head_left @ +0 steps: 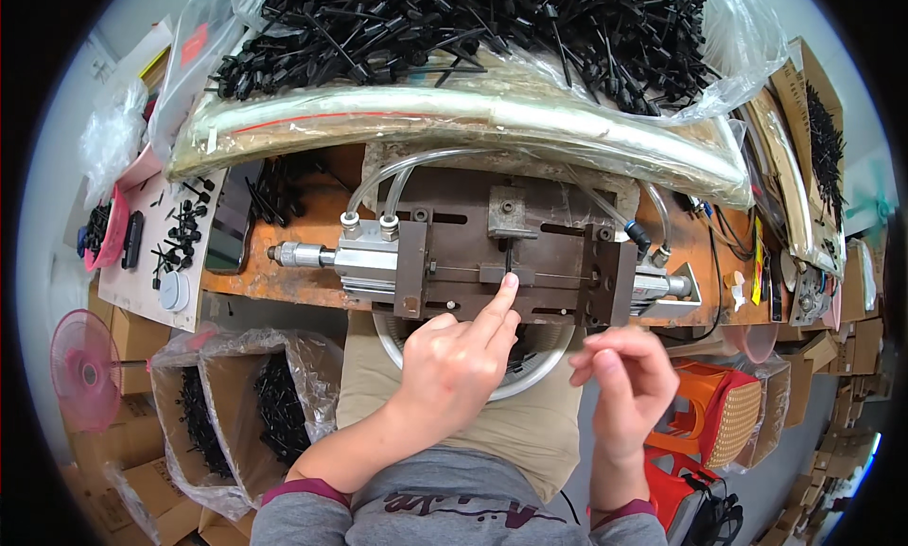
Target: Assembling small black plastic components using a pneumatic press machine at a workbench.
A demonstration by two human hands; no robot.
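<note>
My left hand (454,359) reaches up over the middle of a dark metal fixture (463,201), its index finger stretched out and the others bent under. That fingertip rests on a thin black plastic part (511,259), upright in the picture, at a small dark block (493,275) in the fixture's centre. Whether the finger only touches the part or presses it, I cannot tell. Right of it, in front of the fixture, my right hand (632,381) hangs in the air. Its fingers are loosely curved with the thumb before them, and nothing shows in them.
Silver air cylinders (367,267) with clear hoses flank the fixture. Behind it lies a plastic-lined tray (454,111) heaped with black stemmed parts (378,31). A white-rimmed tub (536,380) sits below the fixture. Lined boxes (236,404) stand at left, an orange stool (683,409) at right.
</note>
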